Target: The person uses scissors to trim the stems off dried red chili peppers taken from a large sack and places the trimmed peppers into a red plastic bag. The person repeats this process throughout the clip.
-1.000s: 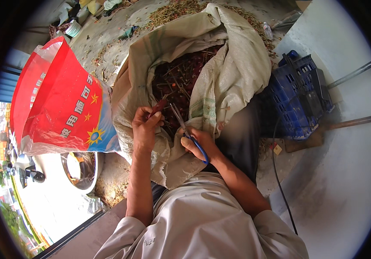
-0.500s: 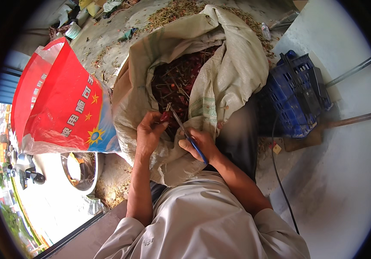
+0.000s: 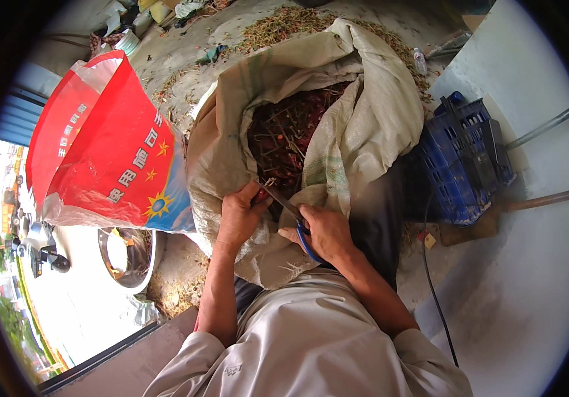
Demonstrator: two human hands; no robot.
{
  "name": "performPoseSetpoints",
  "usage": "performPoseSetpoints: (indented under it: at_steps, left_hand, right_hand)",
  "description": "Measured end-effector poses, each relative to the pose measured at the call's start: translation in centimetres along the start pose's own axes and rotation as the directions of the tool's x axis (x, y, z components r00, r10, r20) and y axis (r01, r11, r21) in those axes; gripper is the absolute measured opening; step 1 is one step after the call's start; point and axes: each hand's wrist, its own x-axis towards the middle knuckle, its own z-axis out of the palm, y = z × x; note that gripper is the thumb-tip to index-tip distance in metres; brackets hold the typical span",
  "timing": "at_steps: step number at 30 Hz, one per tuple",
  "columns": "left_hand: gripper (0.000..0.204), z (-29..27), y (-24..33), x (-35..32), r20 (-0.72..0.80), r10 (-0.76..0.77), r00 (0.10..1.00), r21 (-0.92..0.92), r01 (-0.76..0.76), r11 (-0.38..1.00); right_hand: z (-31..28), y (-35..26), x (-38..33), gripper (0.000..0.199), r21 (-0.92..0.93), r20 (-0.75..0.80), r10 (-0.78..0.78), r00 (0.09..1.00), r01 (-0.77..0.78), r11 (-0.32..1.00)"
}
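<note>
My right hand (image 3: 326,234) grips scissors (image 3: 283,202) with blue handles, the blades reaching up and left to the fingertips of my left hand (image 3: 237,215). My left hand pinches a small dark red piece with a pale stem, by its look a dried chili (image 3: 259,196); fingers cover most of it. The scissor tips are at the stem; whether the blades have closed through it, I cannot tell. Both hands are over the near rim of a large woven sack (image 3: 387,109), rolled open, with dark red dried chilies (image 3: 278,139) and thin stems inside.
On the left stands a big red plastic bag (image 3: 109,142), with a white-rimmed bucket (image 3: 155,264) below it. A blue plastic crate (image 3: 453,165) leans at the right, near a black cable (image 3: 428,264). Stem scraps (image 3: 278,30) and a small bottle (image 3: 419,61) lie beyond the sack.
The whole view has shifted slightly, so sack and bag appear lower and further right. The scissors have tilted flatter, and the chili now shows less behind my left fingers.
</note>
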Motion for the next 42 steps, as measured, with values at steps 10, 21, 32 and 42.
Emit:
performPoseSetpoints:
  at_steps: [10,21,32,42]
  left_hand:
    - [0.024,0.2,-3.5,-0.9,0.199,-0.156,0.968,-0.752,0.253,0.609]
    - [0.030,1.1,-1.9,-0.6,0.082,-0.242,0.967,-0.877,0.185,0.443]
    - [0.021,0.7,-2.5,-0.8,0.149,-0.269,0.952,-0.859,0.259,0.441]
    - [0.023,1.2,-3.4,-0.6,0.201,0.020,0.979,-0.964,0.194,0.184]
  right_hand:
    - [0.2,0.4,-0.5,0.049,0.005,-0.133,-0.080,0.988,0.081,0.997]
    - [1.5,-0.1,-1.2,0.050,0.322,-0.080,0.056,0.995,-0.027,0.946]
    - [0.6,-0.7,-0.8,0.051,0.042,-0.034,-0.017,0.999,0.019,0.999]
    - [0.4,-0.9,-2.9,0.053,0.918,0.393,-0.124,0.911,-0.380,0.113]
